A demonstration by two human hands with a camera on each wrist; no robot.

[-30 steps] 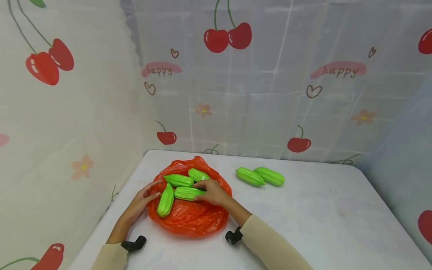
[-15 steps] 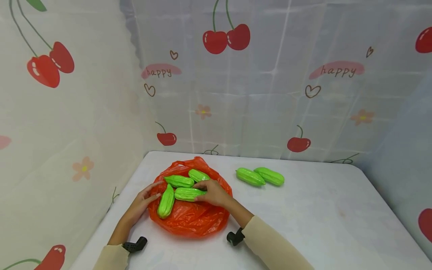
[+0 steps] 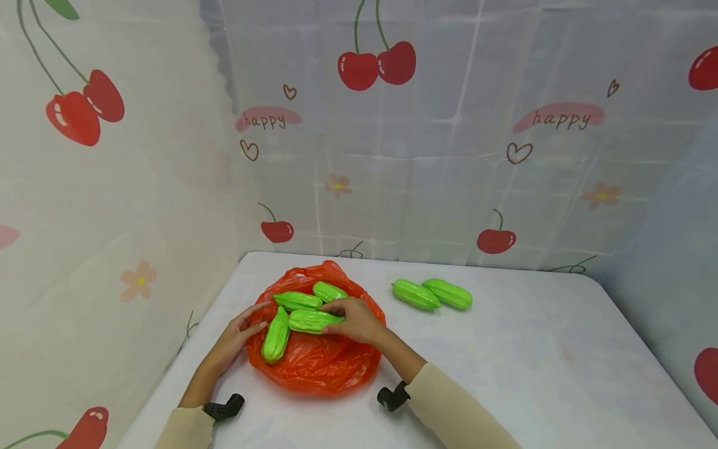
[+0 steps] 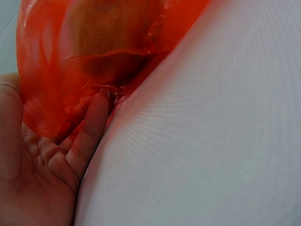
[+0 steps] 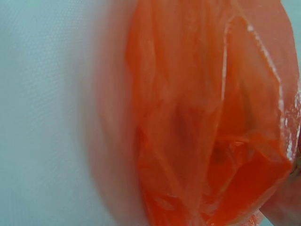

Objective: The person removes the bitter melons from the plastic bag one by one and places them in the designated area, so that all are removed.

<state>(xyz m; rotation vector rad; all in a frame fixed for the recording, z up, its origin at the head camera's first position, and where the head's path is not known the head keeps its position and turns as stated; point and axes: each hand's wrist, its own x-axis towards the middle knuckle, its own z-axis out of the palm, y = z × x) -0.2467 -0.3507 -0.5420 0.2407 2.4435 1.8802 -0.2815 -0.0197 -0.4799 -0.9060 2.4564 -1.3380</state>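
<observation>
A red plastic bag point(image 3: 320, 368) lies spread on the left part of the table, with several light-green bitter melons on it. My right hand point(image 3: 356, 321) pinches the right end of one bitter melon point(image 3: 307, 322) between thumb and fingers. At the bag's left side rests my left hand point(image 3: 232, 340), its thumb and fingers spread and touching the plastic. The left wrist view has that hand's fingers point(image 4: 89, 127) partly beneath the bag's edge. Crumpled bag plastic point(image 5: 188, 117) fills most of the right wrist view, which hides the right fingertips.
Two more bitter melons point(image 3: 416, 294) lie side by side on the white table point(image 3: 533, 362), right of the bag. A cherry-printed curtain point(image 3: 415, 156) stands behind the table and along its left side.
The bitter melon in my right hand has shifted very slightly left. Both hands stay almost where they were, and the other bitter melons have not moved.
</observation>
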